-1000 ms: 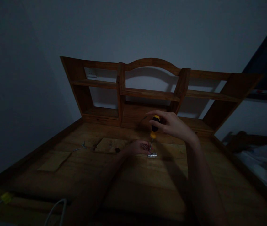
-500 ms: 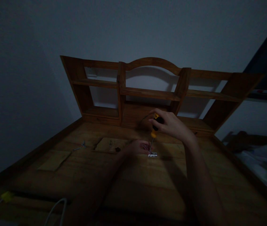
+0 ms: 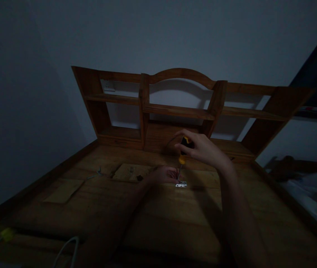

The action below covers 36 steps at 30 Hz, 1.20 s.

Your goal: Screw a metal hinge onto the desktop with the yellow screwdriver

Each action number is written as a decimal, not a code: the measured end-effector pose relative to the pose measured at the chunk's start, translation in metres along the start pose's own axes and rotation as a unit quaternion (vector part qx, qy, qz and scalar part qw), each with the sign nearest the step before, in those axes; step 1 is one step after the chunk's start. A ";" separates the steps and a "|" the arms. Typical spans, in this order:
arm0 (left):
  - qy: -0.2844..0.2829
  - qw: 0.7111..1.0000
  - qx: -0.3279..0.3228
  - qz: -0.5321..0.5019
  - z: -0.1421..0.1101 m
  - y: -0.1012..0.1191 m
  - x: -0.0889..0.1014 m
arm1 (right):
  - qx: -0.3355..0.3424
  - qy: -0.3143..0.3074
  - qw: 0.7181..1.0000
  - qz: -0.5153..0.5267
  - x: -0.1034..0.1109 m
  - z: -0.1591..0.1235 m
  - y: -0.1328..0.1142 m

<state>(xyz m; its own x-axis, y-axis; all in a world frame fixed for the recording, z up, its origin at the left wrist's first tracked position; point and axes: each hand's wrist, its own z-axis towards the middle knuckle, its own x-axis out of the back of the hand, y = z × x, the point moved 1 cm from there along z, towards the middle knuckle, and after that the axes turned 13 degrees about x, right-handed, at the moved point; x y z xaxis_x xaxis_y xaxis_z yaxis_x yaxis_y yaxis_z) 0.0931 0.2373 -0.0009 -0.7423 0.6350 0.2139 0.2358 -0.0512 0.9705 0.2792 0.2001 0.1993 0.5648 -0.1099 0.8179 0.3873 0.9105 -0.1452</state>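
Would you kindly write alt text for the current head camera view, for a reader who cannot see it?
The right hand holds a yellow-and-black screwdriver to a metal hinge on a wooden surface, the left hand beside it.

Dim feed on my end, wall [image 3: 158, 41] reads flat blue-grey, wood desktop [image 3: 158, 208] dull brown and nearly black along the bottom. I can't pin down the light source. Long soft-edged shadow on the wood beside the right forearm [image 3: 238, 208], fainter ones on the wall behind the shelf [image 3: 175, 110]. Small glare on the metal hinge [image 3: 181, 184]. Wide lens stretches the edges, cloth [image 3: 311, 193] at far right looks soft, fine detail smeared
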 end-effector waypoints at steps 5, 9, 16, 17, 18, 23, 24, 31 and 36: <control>0.007 1.000 0.008 -0.015 0.000 0.001 0.000 | -0.023 -0.023 0.999 0.016 0.004 -0.003 -0.002; 0.015 1.000 0.017 -0.002 -0.001 0.003 0.000 | -0.022 -0.018 0.999 0.020 0.008 -0.005 -0.003; 0.009 0.999 0.020 -0.023 -0.004 0.009 -0.003 | -0.001 0.019 1.000 -0.011 0.002 -0.002 0.002; 0.010 1.000 0.019 -0.020 -0.004 0.008 -0.003 | -0.005 0.017 1.000 -0.011 0.003 -0.002 0.002; 0.012 1.000 0.017 -0.018 -0.003 0.007 -0.002 | -0.010 0.011 1.000 -0.007 0.003 -0.002 0.002; 0.008 1.000 0.017 -0.023 -0.001 0.001 0.000 | -0.021 -0.009 0.999 0.030 0.008 -0.005 -0.001; 0.009 0.999 0.019 -0.024 -0.001 0.001 0.000 | -0.027 -0.007 0.999 0.029 0.008 -0.005 -0.002; 0.014 1.000 0.022 -0.004 -0.004 0.006 -0.002 | -0.001 0.014 1.000 0.013 0.003 -0.002 0.000; 0.019 1.000 0.018 -0.008 -0.003 0.004 -0.001 | -0.024 -0.028 0.999 0.027 0.008 -0.004 -0.004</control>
<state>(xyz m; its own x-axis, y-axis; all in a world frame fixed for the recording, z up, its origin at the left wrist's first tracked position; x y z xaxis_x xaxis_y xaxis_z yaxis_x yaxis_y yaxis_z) 0.0924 0.2341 0.0030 -0.7690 0.6064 0.2023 0.2450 -0.0127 0.9694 0.2852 0.1942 0.2044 0.5454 -0.0369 0.8374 0.3917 0.8945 -0.2157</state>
